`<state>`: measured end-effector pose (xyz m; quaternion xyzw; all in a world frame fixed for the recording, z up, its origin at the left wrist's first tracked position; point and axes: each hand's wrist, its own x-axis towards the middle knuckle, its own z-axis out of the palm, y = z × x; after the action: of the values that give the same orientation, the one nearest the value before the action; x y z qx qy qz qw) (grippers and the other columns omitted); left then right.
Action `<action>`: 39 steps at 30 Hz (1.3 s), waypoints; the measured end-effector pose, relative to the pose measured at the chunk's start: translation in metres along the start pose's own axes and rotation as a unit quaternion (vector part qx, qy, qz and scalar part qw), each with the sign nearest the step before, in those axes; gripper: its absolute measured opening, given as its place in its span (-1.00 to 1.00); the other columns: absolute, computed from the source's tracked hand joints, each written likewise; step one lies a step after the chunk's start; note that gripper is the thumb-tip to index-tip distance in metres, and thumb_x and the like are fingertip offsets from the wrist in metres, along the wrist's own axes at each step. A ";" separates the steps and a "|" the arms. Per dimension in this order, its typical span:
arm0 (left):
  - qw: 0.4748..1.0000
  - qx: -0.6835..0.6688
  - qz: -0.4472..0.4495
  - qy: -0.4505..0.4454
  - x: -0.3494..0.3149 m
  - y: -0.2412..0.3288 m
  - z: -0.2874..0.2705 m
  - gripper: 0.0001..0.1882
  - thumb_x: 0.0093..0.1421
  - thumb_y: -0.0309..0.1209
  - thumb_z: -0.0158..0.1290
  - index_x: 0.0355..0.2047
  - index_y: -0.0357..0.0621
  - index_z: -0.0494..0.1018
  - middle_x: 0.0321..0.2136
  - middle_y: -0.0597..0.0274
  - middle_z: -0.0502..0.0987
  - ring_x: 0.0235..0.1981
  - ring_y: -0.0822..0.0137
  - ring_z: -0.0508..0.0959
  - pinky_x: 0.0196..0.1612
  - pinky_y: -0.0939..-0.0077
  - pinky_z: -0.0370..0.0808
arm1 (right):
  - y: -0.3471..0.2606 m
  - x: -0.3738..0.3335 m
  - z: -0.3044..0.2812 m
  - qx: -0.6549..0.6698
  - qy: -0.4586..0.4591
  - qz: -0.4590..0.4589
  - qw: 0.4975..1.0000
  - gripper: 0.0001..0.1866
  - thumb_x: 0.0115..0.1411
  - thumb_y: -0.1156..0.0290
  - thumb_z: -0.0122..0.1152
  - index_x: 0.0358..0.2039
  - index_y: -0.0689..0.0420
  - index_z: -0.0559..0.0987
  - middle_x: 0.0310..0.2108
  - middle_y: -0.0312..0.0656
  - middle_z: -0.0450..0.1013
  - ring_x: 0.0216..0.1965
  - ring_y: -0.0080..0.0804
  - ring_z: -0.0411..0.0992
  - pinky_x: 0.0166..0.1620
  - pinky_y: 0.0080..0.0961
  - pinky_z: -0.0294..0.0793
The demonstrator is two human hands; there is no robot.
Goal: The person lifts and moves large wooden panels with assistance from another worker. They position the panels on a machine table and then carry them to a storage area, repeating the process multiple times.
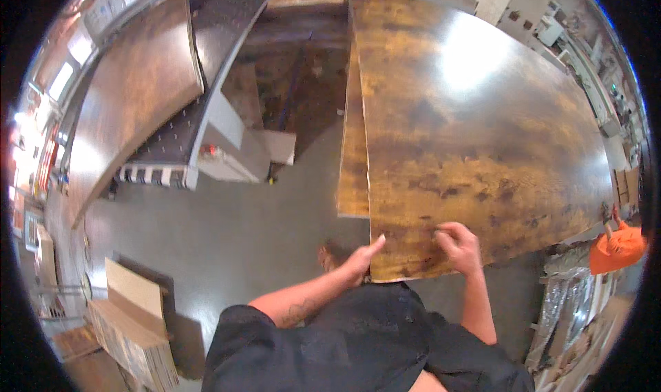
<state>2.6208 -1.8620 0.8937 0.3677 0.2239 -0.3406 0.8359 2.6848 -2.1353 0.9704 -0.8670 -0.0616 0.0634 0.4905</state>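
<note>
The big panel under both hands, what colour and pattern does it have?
The big panel is mottled orange-brown with dark blotches, glossy; the head view shows it.

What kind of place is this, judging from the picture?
Probably a woodworking or panel-processing workshop: both hands grip a large brown wood-grain panel, a grey perforated machine table carries another panel, and the grey concrete floor is bare.

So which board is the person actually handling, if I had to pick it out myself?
Start at the grey floor, then look right to the stack of large brown mottled boards. It is the top panel, glossy with a bright glare patch, its near corner under the left hand and right hand. The lower board peeks out left.
</note>
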 end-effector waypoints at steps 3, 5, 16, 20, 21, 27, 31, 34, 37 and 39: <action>0.998 0.011 0.023 0.059 -0.003 -0.002 0.012 -0.16 0.37 0.22 -0.02 0.26 -0.37 0.34 0.19 -0.01 0.50 0.21 0.16 0.48 0.30 0.25 0.35 | 0.089 -0.043 -0.071 0.084 0.258 0.119 0.955 -0.72 0.35 0.28 0.32 -0.09 0.22 0.59 -0.25 -0.30 0.55 -0.24 -0.53 0.49 -0.16 -0.51 0.52; 0.993 0.060 0.050 0.089 -0.004 -0.004 0.017 -0.10 0.34 0.26 0.00 0.24 -0.46 0.33 0.22 -0.09 0.45 0.22 0.13 0.46 0.29 0.24 0.34 | 0.147 -0.073 -0.103 0.095 0.421 0.218 0.875 -0.57 0.34 0.07 0.32 -0.09 0.22 0.55 -0.20 -0.24 0.51 -0.22 -0.52 0.45 -0.18 -0.49 0.50; 0.887 0.342 0.077 0.300 -0.026 -0.010 0.054 -0.10 0.40 0.23 -0.13 0.28 -0.51 0.23 0.24 -0.32 0.38 0.25 -0.11 0.42 0.15 -0.08 0.43 | 0.181 -0.053 -0.102 0.524 0.338 0.195 0.757 -0.46 0.35 -0.02 0.26 0.10 0.19 0.55 -0.04 -0.17 0.52 -0.11 -0.25 0.52 -0.11 -0.21 0.55; 0.833 0.438 0.152 0.302 -0.037 -0.015 0.053 -0.18 0.44 0.14 -0.13 0.18 -0.56 0.30 0.14 -0.42 0.45 0.20 -0.09 0.47 0.20 0.06 0.40 | 0.177 -0.053 -0.116 0.489 0.324 0.187 0.788 -0.53 0.38 0.08 0.24 0.02 0.26 0.58 -0.08 -0.16 0.56 -0.14 -0.29 0.55 -0.12 -0.22 0.56; 0.844 0.429 0.139 0.291 -0.039 -0.021 0.051 -0.19 0.44 0.14 -0.13 0.18 -0.55 0.30 0.14 -0.41 0.45 0.21 -0.09 0.46 0.22 0.08 0.38 | 0.178 -0.061 -0.119 0.494 0.318 0.190 0.786 -0.55 0.39 0.09 0.23 0.00 0.27 0.59 -0.08 -0.16 0.56 -0.14 -0.29 0.55 -0.12 -0.23 0.56; 0.914 0.356 0.092 0.174 -0.045 -0.075 0.037 -0.41 0.50 -0.04 -0.11 0.29 -0.30 0.28 0.17 0.03 0.49 0.15 0.19 0.48 0.21 0.19 0.39 | 0.186 -0.120 -0.118 0.482 0.284 0.215 0.801 -0.45 0.42 0.05 0.18 0.15 0.30 0.49 0.08 -0.18 0.50 0.00 -0.26 0.51 -0.04 -0.25 0.54; 0.936 0.332 0.056 0.104 -0.061 -0.095 0.032 -0.44 0.53 -0.07 -0.15 0.30 -0.28 0.27 0.12 0.11 0.52 0.07 0.28 0.50 0.13 0.28 0.45 | 0.214 -0.129 -0.181 0.540 0.320 0.186 0.756 -0.13 0.34 -0.23 0.13 0.45 0.08 0.21 0.40 -0.19 0.23 0.35 -0.16 0.24 0.35 -0.09 0.25; 0.930 0.350 0.099 0.062 -0.072 -0.101 0.031 -0.44 0.53 -0.07 -0.15 0.29 -0.29 0.28 0.08 0.13 0.53 0.01 0.29 0.51 0.08 0.27 0.47 | 0.268 -0.102 -0.267 0.488 0.414 0.155 0.753 -0.01 0.28 -0.36 0.09 0.48 0.10 0.16 0.45 -0.09 0.15 0.40 -0.05 0.18 0.38 -0.01 0.21; 0.913 0.387 0.102 0.075 -0.079 -0.111 0.026 -0.39 0.50 0.02 -0.11 0.21 -0.32 0.37 0.04 -0.04 0.57 0.05 0.22 0.52 0.14 0.27 0.45 | 0.340 -0.085 -0.326 0.386 0.460 0.264 0.755 0.03 0.27 -0.33 0.16 0.42 0.29 0.21 0.43 -0.03 0.18 0.37 -0.04 0.22 0.37 -0.02 0.23; 0.899 0.421 0.096 0.078 -0.080 -0.119 0.018 -0.38 0.49 0.04 -0.10 0.15 -0.36 0.39 0.00 -0.10 0.58 0.03 0.18 0.54 0.14 0.24 0.45 | 0.382 -0.085 -0.334 0.303 0.492 0.305 0.757 0.06 0.23 -0.33 0.20 0.35 0.41 0.27 0.39 0.02 0.24 0.33 -0.03 0.29 0.33 -0.05 0.30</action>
<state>2.4824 -1.9028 0.9002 0.7301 0.0884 -0.2916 0.6116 2.6752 -2.6264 0.8172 -0.5582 0.4783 -0.2099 0.6447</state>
